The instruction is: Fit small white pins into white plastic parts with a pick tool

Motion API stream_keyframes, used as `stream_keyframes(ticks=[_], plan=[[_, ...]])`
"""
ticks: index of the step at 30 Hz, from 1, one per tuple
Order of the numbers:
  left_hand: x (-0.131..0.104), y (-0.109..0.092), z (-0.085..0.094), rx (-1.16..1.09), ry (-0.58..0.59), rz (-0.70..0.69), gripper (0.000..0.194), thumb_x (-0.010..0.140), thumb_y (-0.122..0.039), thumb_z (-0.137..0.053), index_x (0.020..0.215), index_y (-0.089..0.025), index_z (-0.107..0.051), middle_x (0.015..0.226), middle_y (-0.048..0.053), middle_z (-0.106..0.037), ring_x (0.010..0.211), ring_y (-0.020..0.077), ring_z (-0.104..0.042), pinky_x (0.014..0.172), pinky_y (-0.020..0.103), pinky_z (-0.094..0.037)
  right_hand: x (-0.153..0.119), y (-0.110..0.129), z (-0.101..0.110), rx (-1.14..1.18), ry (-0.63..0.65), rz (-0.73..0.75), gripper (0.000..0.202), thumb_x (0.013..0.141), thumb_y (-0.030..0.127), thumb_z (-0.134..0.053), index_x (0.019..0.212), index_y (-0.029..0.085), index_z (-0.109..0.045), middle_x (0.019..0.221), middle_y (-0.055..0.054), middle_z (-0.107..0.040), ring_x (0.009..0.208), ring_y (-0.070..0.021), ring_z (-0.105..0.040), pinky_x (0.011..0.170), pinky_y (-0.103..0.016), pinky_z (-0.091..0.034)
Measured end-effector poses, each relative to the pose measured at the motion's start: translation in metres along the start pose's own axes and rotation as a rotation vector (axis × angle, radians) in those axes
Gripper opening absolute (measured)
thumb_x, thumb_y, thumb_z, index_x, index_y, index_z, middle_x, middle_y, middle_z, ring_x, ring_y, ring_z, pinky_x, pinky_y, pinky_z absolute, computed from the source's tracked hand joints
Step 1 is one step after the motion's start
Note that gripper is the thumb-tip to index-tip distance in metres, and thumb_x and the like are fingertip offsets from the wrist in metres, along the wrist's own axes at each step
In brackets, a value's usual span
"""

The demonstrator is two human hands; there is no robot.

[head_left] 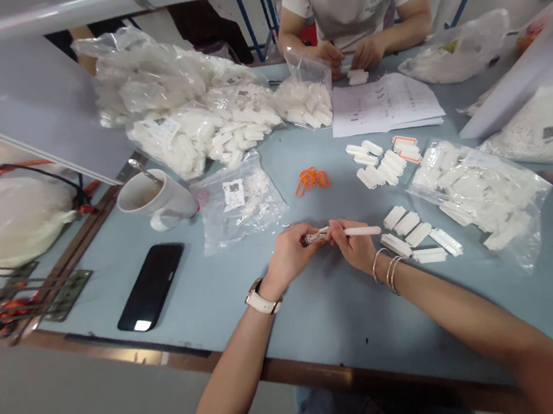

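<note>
The left hand [289, 252], closed in a pinch, held a small white part [316, 236] over the near middle of the table [207, 303]. The right hand [355, 248] gripped a white tool [365, 230], its rounded end directed rightward and its other end close to the part; whether the two touched could not be told. Just right of this hand lay white pieces [406, 223], with a second group [392, 164] beyond them and a clear bag [486, 188] of similar pieces farther right. Orange frames [311, 179] lay heaped beyond the hands. To the left stood a mug [177, 195] containing a spoon [145, 171], with a phone [151, 287] nearer the edge. Opposite, a co-worker's hands [368, 52] were near papers [385, 105].
</note>
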State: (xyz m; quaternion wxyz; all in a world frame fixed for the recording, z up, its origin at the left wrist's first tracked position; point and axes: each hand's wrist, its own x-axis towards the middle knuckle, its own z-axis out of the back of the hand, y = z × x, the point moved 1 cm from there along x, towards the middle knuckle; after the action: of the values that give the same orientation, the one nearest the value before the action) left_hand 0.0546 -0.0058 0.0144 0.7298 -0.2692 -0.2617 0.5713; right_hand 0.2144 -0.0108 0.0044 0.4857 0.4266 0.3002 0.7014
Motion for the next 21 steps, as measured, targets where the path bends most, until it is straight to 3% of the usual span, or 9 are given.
stream_keyframes(ticks=[11, 21], plan=[[-0.0005, 0.0042, -0.0012, 0.009, -0.012, -0.03, 0.006, 0.075, -0.026, -0.069, 0.075, -0.02, -0.067, 0.066, 0.0, -0.064, 0.059, 0.0122, -0.052, 0.056, 0.024, -0.039, 0.0035, 0.0008, -0.002, -0.022, 0.01, -0.022, 0.058, 0.096, 0.055, -0.023, 0.062, 0.021, -0.055, 0.054, -0.001, -0.056, 0.051, -0.0127, -0.053, 0.056, -0.024, -0.041], [0.0, 0.0012, 0.0001, 0.04, -0.02, -0.051, 0.004, 0.075, -0.022, -0.067, 0.073, -0.019, -0.066, 0.063, -0.001, -0.06, 0.059, 0.0119, -0.052, 0.057, 0.024, -0.039, 0.0009, -0.0011, -0.0078, -0.249, 0.016, 0.181, 0.055, 0.099, 0.043, -0.023, 0.065, 0.019, -0.059, 0.058, -0.006, -0.061, 0.054, -0.0145, -0.055, 0.058, -0.027, -0.038]])
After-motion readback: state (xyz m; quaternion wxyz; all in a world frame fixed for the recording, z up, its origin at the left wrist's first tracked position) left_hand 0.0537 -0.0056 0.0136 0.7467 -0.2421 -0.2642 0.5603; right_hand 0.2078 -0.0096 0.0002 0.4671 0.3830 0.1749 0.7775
